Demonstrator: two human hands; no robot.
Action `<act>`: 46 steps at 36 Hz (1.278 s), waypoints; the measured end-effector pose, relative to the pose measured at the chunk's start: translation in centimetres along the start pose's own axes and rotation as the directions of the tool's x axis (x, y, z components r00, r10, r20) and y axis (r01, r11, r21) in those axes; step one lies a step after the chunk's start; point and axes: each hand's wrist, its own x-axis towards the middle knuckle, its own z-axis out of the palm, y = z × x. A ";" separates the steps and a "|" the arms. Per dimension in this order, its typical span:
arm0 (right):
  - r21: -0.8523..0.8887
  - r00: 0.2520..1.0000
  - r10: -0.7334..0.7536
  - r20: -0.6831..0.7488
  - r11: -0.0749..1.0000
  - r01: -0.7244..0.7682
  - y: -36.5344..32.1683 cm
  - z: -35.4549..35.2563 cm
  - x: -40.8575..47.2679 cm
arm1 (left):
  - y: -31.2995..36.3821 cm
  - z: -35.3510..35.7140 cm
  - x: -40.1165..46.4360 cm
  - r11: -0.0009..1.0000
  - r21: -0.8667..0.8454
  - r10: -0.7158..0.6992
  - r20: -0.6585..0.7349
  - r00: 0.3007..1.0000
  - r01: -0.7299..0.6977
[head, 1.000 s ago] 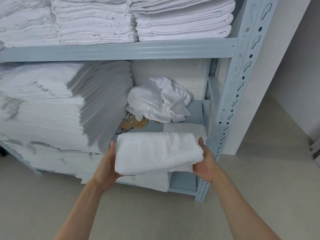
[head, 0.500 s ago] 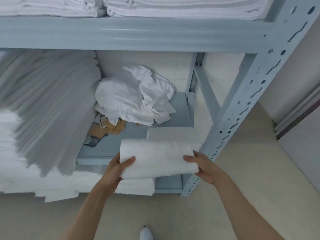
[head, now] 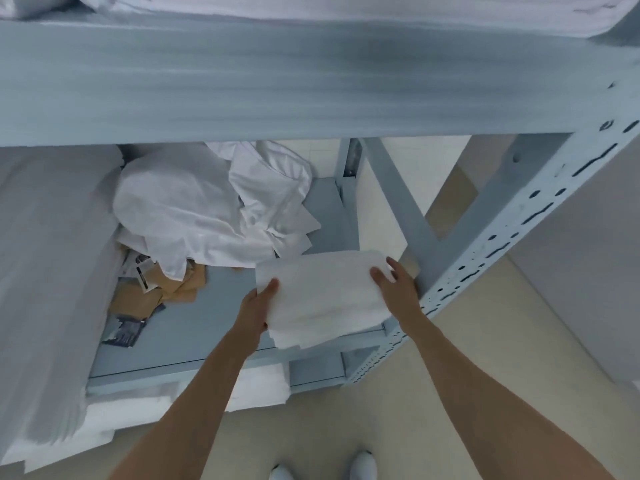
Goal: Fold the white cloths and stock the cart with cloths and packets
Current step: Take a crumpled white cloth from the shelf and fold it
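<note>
From the head camera, a folded cloth (head: 322, 296) sits just right of the frame's centre, at the front right corner of the lower shelf (head: 194, 327), its near edge hanging a little over the shelf's front lip. The left hand (head: 258, 306) grips the cloth's left edge, thumb on top and the other fingers hidden beneath. The right hand (head: 398, 289) is at the cloth's right edge, its fingers laid nearly straight along the top surface; whether anything curls under the cloth I cannot tell. Both forearms reach up from the bottom of the frame.

Behind the cloth, at centre left, lies a crumpled sheet (head: 214, 209), touching or just behind the folded one's far edge. Below the sheet's left part, brown packets (head: 156, 292) are scattered on the shelf, and a dark packet (head: 126, 329) lies nearer the front lip. Along the left side of the frame a tall stack (head: 52, 271) of folded white linen fills the shelf, blurred.

An upper shelf (head: 277, 81) crosses the top of the frame, with more white linen (head: 346, 8) on it. A perforated post (head: 485, 244) slants down the right side, just beside the right hand. At the bottom edge two shoe tips (head: 362, 465) show on the pale floor (head: 485, 358).
</note>
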 end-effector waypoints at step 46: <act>-0.808 0.870 -0.416 0.264 0.396 0.435 5.8 5.5 3.1 | -5.4 5.4 4.4 -0.187 0.917 0.460 0.399 0.793 -0.352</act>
